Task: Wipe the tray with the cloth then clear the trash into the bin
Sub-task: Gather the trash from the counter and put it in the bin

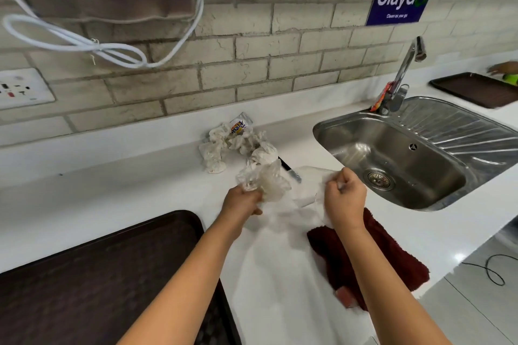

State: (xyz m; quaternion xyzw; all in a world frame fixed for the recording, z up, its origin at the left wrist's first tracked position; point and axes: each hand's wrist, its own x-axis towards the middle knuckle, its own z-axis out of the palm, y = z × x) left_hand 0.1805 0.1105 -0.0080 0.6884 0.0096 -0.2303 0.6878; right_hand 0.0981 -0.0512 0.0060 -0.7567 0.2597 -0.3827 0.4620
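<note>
While your left hand grips crumpled plastic, right hand pinches white bag, long axis running toward you.

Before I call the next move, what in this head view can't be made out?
- Bin: none in frame.
- Tray: near end cut off by the bottom edge.
- Right hand: grips something white, motion-blurred.
- Dark utensil: partly hidden under crumpled plastic in the left hand.
- Cloth: partly behind the right forearm.
</note>
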